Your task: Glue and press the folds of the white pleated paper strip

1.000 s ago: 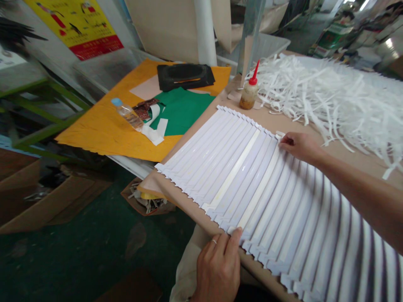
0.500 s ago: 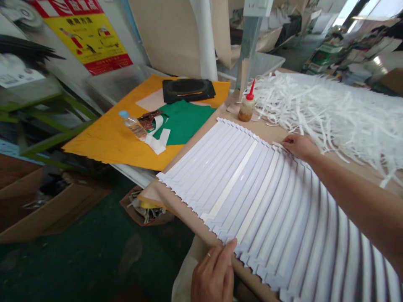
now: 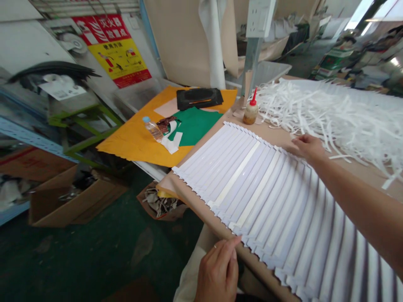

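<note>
White strips (image 3: 267, 201) lie side by side in an overlapping row on the brown-covered table, folded at their ends. Two cream strips stand out among them, one cream strip (image 3: 234, 174) toward the left. My left hand (image 3: 217, 268) is at the near table edge, its index finger stretched to the strip ends and the other fingers bent; it holds nothing visible. Past the far strip ends, my right hand (image 3: 310, 147) hovers above the brown cover, thumb and fingers pinched together. Whatever is between those fingertips is too small to make out.
A heap of loose white strips (image 3: 330, 113) lies at the far right. Behind the row stands a red-tipped glue bottle (image 3: 251, 113). Left are orange sheets (image 3: 126, 144), a green sheet (image 3: 197, 123) and a plastic bottle (image 3: 153, 128). Cardboard boxes (image 3: 69, 209) stand on the floor.
My right hand has come off the far end of the cream strip and moved toward the loose heap. My left hand has shifted slightly from that strip's near end. The camera view has turned left.
</note>
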The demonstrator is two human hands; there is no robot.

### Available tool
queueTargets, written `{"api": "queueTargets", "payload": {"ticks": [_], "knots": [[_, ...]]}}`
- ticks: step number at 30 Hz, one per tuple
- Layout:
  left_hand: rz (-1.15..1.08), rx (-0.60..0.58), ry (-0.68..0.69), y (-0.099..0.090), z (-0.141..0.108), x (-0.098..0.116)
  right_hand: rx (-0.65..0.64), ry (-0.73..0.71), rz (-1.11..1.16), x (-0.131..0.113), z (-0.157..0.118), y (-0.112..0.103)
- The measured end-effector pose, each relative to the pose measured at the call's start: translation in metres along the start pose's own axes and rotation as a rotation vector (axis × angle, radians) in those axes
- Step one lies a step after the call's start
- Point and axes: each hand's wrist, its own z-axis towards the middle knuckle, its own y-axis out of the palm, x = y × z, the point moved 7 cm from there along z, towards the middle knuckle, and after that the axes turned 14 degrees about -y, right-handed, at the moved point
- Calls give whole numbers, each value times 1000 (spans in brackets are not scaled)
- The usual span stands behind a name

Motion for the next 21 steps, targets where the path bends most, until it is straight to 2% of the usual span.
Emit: {"api": "queueTargets", "payload": {"ticks": [1,3,5,8,11,13,15,21], "knots": [[-20,-5,-31,-1,0,-1,14,9,18,-6,-6,-10],[-73,-18,-91,-1,2,0,-49,-18,88,-31,-27,-24],[-128,-35,-129,3,8,6,-264,-144,172,-79,-62,-26],[-171,-70,-124,12,21,25,-597,-278,272,-159,-134,-19],[-209,-194,-127,28,30,40,-810,-323,332,-212,-193,-7],[-255,-311,-191,40,29,39,-839,-318,334,-223,-211,-1],[-322,-378,-301,46,25,30,-802,-287,326,-221,-212,5],[-495,-342,-523,39,17,-9,-694,-255,348,-216,-185,43]]}}
